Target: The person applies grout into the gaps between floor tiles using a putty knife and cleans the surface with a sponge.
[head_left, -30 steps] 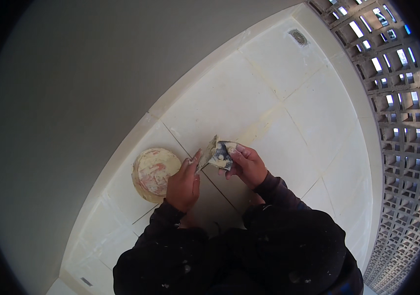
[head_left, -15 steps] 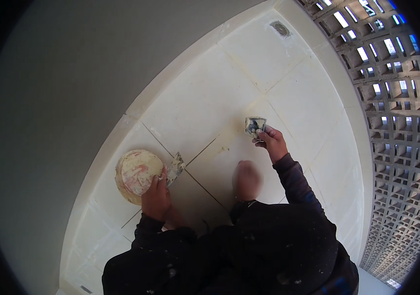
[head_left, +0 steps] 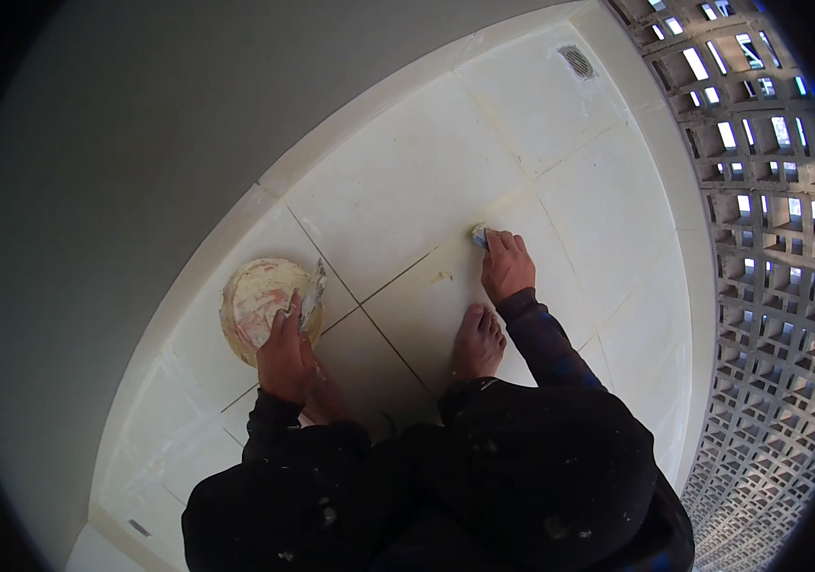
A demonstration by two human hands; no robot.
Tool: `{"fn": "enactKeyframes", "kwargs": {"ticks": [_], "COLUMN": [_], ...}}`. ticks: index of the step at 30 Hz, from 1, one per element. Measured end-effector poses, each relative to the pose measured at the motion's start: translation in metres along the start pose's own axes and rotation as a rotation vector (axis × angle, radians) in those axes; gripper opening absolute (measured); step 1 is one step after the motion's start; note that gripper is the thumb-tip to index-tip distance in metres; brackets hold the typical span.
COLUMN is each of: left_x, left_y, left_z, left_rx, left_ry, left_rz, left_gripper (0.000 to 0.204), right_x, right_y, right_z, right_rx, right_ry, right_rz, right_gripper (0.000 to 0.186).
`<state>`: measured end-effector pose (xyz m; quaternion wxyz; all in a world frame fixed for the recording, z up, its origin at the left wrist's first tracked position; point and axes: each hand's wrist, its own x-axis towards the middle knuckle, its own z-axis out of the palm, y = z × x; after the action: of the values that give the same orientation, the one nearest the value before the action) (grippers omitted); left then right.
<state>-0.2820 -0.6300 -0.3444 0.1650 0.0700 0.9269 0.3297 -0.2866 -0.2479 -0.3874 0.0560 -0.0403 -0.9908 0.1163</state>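
Note:
My left hand [head_left: 284, 357] is closed around a paste-smeared putty knife [head_left: 316, 286], its blade edge-on beside a round tub [head_left: 260, 310]. Cream paste with reddish patches covers the tub's top. Whether these fingers also grip the tub is hidden. My right hand [head_left: 508, 269] pinches a small, dark, flat spreader [head_left: 480, 235] coated with paste. It is held low over the pale tiled floor [head_left: 398, 191], near a paste-smeared joint; I cannot tell whether it touches. A dark open joint [head_left: 393, 278] runs between the tiles toward it.
A bare foot [head_left: 479, 343] stands below my right hand. Small paste crumbs [head_left: 443, 276] lie on the tile. A grey wall [head_left: 141, 143] rises at the left, a perforated block wall [head_left: 770, 238] at the right. A floor drain [head_left: 575, 62] sits at the far end.
My right hand has turned the spreader from face-up to edge-on. My left hand has swung the putty knife's blade closer to the tub. The whole view has shifted slightly.

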Motion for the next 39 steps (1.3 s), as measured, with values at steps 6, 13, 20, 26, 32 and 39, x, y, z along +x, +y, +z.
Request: {"fn": "enactKeyframes", "kwargs": {"ticks": [6,13,20,26,32,39], "left_x": [-0.003,-0.022,-0.041,-0.03,-0.047,-0.056], "left_y": [-0.002,-0.005,-0.027,-0.024,-0.036,-0.056], "left_z": [-0.002,-0.026,-0.032,-0.037,-0.05,-0.036], "left_rx": [-0.045,-0.059,0.0,-0.04,-0.225,-0.134], "left_ry": [0.047,0.091,0.214,0.281,0.372,0.58], "left_rz": [-0.023,-0.079,-0.025,-0.025,-0.212,-0.503], "left_gripper": [0.058,0.05,0.051,0.048,0.042,0.045], "right_x": [-0.053,0.006,0.007,-0.034,0.047,0.011], "right_y": [-0.104,-0.03,-0.053,-0.127,0.017,-0.07], "right_z": [-0.009,-0.02,0.006,0.011,-0.024,0.006], "right_rx": [0.141,0.278,0.089,0.486,0.15,0.134], "right_ry": [-0.324,0.05,0.027,-0.213,0.173,-0.01], "right_rz": [-0.134,0.198,-0.006,-0.207,0.087,-0.167], "right_gripper": [0.036,0.027,0.032,0.031,0.028,0.043]}}
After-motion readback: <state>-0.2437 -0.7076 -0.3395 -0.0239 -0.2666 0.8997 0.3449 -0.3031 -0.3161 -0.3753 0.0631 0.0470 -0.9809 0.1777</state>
